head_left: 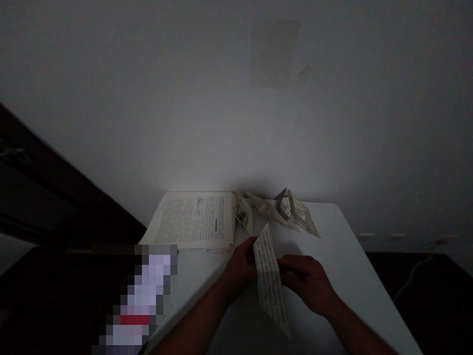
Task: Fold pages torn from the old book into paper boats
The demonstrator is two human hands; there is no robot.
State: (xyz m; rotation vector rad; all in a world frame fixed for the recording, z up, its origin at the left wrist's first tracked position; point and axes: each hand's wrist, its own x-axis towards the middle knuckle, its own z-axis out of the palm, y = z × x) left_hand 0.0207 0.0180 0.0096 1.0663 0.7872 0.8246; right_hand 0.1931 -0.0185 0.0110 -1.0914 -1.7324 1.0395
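Note:
A folded paper boat [270,276] made from a printed page is held up over the white table, its long pointed side facing me. My left hand [243,261] grips it from the left, the fingertips hidden behind the paper. On the other side my right hand [305,276] pinches its right edge with bent fingers. Just beyond the hands, several finished-looking paper boats stand by the wall: one boat [244,213] beside the page stack, another boat [265,208] in the middle, and overlapping boats [295,209] at the right.
A stack of printed pages [192,219] lies at the table's back left. The white table [332,231] meets the wall [185,123]. A pixelated patch [144,296] covers something at the lower left. A pale cable [414,276] hangs near sockets at the right.

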